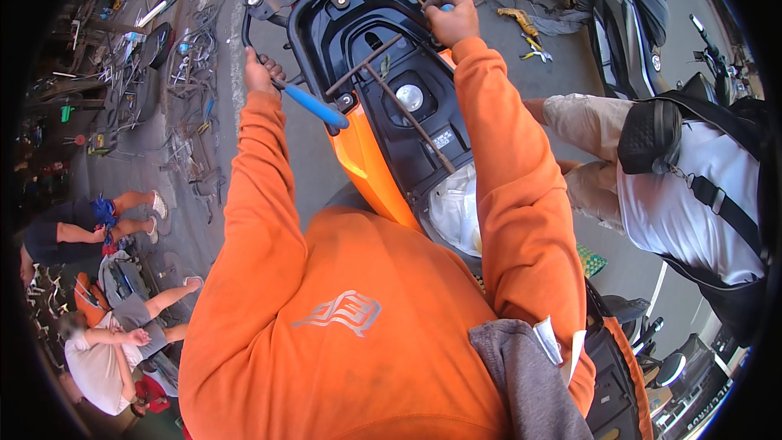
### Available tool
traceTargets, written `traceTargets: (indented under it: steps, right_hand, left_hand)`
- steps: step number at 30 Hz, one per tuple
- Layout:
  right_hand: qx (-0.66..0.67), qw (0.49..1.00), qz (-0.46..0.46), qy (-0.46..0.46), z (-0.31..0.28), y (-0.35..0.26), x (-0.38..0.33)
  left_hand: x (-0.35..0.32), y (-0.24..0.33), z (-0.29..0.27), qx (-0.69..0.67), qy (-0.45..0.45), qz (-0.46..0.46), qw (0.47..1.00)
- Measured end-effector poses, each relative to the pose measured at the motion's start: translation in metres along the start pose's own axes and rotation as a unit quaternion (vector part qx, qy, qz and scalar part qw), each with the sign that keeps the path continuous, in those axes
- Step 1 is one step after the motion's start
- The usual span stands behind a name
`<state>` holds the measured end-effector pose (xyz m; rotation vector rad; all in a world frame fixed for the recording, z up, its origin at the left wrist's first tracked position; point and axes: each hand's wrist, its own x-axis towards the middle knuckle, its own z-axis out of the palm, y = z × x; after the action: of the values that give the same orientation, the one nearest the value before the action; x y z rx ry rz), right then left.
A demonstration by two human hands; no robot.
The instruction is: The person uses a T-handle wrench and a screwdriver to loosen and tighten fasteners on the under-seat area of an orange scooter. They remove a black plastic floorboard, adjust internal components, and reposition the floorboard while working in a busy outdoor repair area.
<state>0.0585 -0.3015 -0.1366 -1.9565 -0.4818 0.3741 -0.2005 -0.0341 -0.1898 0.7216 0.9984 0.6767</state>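
One orange scooter (383,155) fills the centre; two blue-handled tools (316,106) are at the top; three other people (692,187) occupy the frame's sides.

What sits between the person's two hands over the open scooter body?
In the head view, between the left hand and right hand lie two crossed rusty rods over the black compartment.

Orange sleeves (505,195) — blue tool handle (316,106) — black-orange scooter (383,106).
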Motion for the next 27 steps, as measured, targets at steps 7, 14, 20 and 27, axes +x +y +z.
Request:
traceTargets:
  steps: [7, 14, 20, 27]
  right_hand:
    - [-0.001, 1.0, -0.005, 0.01, -0.001, -0.003, -0.006]
    - [0.002, 0.999, -0.037, 0.023, 0.002, 0.004, -0.002]
    - [0.028, 0.989, -0.14, 0.042, 0.007, 0.011, 0.009]
    - [0.018, 0.992, -0.124, 0.015, 0.007, 0.011, 0.017]
  left_hand:
    - [0.004, -0.005, -0.006, 0.035, -0.008, 0.031, 0.999]
    - [0.005, -0.003, -0.002, 0.095, 0.023, 0.042, 0.994]
    - [0.009, -0.005, -0.005, 0.022, 0.005, 0.033, 0.999]
    - [0.001, -0.004, 0.0, 0.013, 0.02, 0.022, 0.999]
